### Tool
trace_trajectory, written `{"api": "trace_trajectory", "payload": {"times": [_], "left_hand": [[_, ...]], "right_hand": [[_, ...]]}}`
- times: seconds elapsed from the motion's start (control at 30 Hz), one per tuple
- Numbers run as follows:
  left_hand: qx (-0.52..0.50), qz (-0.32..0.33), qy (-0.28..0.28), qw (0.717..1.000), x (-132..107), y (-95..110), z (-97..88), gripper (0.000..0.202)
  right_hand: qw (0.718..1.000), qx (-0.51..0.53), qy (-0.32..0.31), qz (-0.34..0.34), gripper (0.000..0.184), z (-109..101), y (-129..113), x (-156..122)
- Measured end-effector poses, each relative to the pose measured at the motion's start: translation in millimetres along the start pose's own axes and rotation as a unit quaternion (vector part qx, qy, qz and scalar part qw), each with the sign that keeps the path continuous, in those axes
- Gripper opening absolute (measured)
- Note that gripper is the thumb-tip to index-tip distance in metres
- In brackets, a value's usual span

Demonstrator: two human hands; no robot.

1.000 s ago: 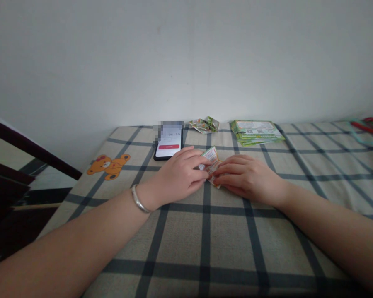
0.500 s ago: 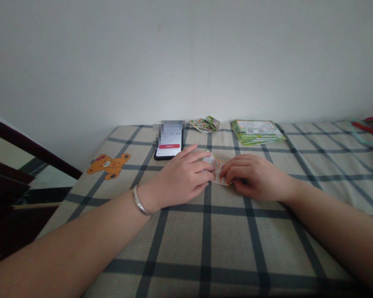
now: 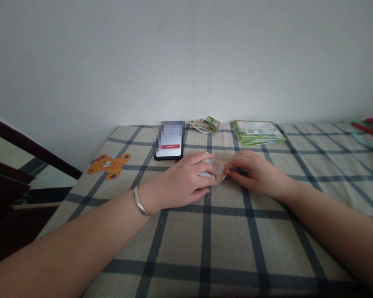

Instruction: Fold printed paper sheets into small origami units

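Note:
A small printed paper (image 3: pixel 218 167) with an orange edge and rows of fine print lies on the checked tablecloth between my hands. My left hand (image 3: pixel 189 180), with a silver bangle at the wrist, rests on the paper's left part with fingers stretched out and slightly apart. On the other side, my right hand (image 3: pixel 251 171) pinches the paper's right corner between thumb and fingers. That corner is lifted and bends upward. The paper's left end is partly hidden under my left fingers.
Behind my left hand lies a phone (image 3: pixel 169 142) with a lit screen. Near the wall are a crumpled green wrapper (image 3: pixel 205 124) and a stack of green printed sheets (image 3: pixel 257 133). A bear picture (image 3: pixel 109 165) is at left, red and teal items (image 3: pixel 371 128) at far right.
My right hand has turned and drawn the paper's near right corner up, so it now bends. My left fingers have shifted slightly and the index finger has come down toward the paper.

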State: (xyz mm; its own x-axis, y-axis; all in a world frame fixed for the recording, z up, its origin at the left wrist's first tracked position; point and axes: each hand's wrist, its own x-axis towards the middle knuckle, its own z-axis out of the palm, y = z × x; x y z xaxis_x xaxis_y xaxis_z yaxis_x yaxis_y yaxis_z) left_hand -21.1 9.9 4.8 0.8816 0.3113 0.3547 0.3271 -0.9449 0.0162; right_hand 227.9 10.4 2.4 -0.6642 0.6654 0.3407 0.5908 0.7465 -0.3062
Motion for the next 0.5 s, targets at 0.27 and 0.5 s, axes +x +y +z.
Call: {"api": "trace_trajectory", "payload": {"times": [0.27, 0.5], "left_hand": [[-0.025, 0.009, -0.029, 0.999, -2, 0, 3.0, 0.039], [-0.028, 0.002, -0.034, 0.999, -1, -1, 4.1, 0.034]], "right_hand": [[0.998, -0.006, 0.03, 0.047, 0.011, 3, 2, -2], [0.998, 0.026, 0.037, 0.05, 0.012, 12, 9, 2]]}}
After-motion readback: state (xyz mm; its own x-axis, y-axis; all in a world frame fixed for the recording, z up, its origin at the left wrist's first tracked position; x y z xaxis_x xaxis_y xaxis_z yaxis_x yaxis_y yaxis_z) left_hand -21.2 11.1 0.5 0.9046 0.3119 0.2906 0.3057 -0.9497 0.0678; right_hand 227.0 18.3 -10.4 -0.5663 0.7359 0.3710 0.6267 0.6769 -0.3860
